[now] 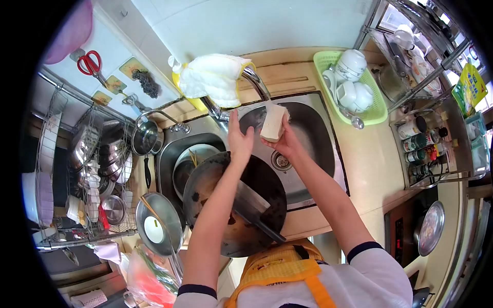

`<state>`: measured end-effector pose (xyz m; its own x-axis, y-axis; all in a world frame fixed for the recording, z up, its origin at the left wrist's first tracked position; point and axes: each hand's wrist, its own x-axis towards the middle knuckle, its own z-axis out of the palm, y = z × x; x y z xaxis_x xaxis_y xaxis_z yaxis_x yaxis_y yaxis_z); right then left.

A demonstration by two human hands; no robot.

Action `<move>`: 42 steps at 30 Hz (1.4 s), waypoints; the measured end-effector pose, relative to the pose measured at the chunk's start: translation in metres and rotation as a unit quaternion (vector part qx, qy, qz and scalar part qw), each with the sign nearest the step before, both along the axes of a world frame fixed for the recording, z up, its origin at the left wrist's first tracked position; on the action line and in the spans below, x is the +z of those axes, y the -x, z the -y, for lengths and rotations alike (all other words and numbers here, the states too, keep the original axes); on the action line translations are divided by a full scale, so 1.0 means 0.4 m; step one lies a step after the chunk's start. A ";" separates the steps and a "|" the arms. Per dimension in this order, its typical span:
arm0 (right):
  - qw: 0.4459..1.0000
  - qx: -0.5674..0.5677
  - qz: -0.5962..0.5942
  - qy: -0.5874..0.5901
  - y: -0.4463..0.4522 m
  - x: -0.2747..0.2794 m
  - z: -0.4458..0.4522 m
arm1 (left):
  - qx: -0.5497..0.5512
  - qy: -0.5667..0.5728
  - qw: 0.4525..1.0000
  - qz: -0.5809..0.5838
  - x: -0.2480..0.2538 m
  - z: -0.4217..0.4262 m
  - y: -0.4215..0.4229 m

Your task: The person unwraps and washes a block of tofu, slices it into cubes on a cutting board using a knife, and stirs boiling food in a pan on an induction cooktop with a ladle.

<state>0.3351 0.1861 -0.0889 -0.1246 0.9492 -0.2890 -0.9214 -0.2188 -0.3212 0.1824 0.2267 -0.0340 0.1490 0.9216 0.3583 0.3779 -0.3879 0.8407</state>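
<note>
While right grip (288,142) holds it, pale block (273,123), jutting toward faucet (257,84)

Daylight is bright, washing out the window (391,19) toward two o'clock. Fisheye distortion skews the wire dish rack (92,239) at nine o'clock, and black vignetting swallows every corner.

No lettering is legible (the print on the yellow-green pouch (468,92) is too blurred).
</note>
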 end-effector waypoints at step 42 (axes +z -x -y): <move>0.541 -0.139 0.793 -0.243 -0.028 0.060 -0.025 | -0.138 0.554 0.639 0.516 -0.132 0.011 -0.163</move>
<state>0.3463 0.1960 -0.0650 0.0816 0.8795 0.4688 0.6222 0.3225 -0.7133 0.2477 0.2223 -0.0868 0.5719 0.6847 -0.4518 -0.5531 0.7286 0.4039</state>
